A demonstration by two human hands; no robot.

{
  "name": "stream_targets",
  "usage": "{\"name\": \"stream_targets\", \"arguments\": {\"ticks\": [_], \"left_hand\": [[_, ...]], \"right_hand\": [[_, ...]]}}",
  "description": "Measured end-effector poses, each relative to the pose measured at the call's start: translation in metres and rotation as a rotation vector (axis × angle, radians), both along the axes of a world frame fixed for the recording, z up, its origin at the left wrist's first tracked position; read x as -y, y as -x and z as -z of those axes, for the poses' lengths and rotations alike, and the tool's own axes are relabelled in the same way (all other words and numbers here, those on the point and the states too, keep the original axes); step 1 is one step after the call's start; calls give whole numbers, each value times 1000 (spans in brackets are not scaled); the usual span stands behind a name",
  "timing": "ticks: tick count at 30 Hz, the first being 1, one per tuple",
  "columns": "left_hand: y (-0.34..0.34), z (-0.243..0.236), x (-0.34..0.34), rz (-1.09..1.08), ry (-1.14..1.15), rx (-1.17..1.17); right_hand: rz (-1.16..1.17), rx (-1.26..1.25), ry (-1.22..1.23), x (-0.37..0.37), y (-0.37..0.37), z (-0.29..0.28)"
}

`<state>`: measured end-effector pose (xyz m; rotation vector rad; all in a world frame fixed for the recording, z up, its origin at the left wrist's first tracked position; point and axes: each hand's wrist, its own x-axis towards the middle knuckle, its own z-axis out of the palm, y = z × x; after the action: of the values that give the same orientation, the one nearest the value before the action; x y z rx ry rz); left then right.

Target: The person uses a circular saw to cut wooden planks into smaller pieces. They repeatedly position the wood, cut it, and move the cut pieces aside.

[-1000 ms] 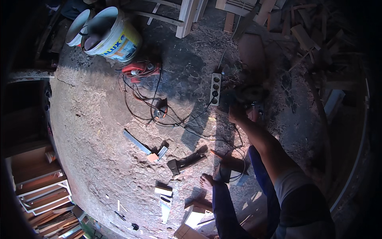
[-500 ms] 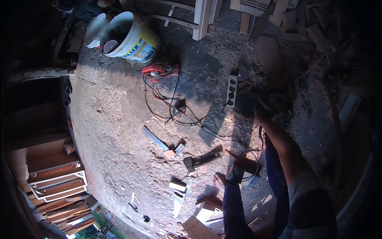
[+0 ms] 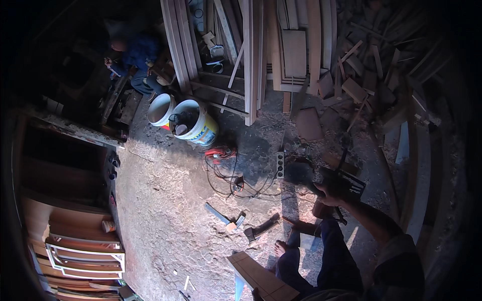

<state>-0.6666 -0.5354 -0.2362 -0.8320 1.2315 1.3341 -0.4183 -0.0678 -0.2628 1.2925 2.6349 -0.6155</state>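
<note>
My right hand is wrapped round the handle of a dark power tool with a slotted flat base plate, which looks like a circular saw. It is held tilted beyond my right knee; shadow hides much of its body. A pale wooden board with pencil lines across it slants over my lap at the lower edge. At its near left edge the dark fingers of my left hand show in part, gripping it. A handsaw lies partly hidden beneath the board. A hatchet rests on the floor beyond my bare foot.
A metal square lies near the hatchet. Beyond are a power strip, tangled cords, a red tool and two buckets. Planks lean at the back; offcuts pile at right. Another person sits far left.
The view has tilted up, showing more of the back. The power tool in my right hand has turned, so its base plate now shows. The marked board has come further into view over my lap.
</note>
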Motion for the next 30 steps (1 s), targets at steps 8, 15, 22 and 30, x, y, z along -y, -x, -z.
{"name": "stream_targets", "arguments": {"ticks": [8,15,22,30], "left_hand": [[-6,7,-53,267,-117,-267],[-51,-27,-189,665,-264,-768],[-219,-124,-366,736,-848,-388],[-375,-127,-466,1136,-1008,-372]], "right_hand": [[189,-462,16,72,-125,-150],[521,-780,185,121,-243,-260],[724,-999,231,147,-341,-346],[935,-1127,3,178,-401,-385]]}}
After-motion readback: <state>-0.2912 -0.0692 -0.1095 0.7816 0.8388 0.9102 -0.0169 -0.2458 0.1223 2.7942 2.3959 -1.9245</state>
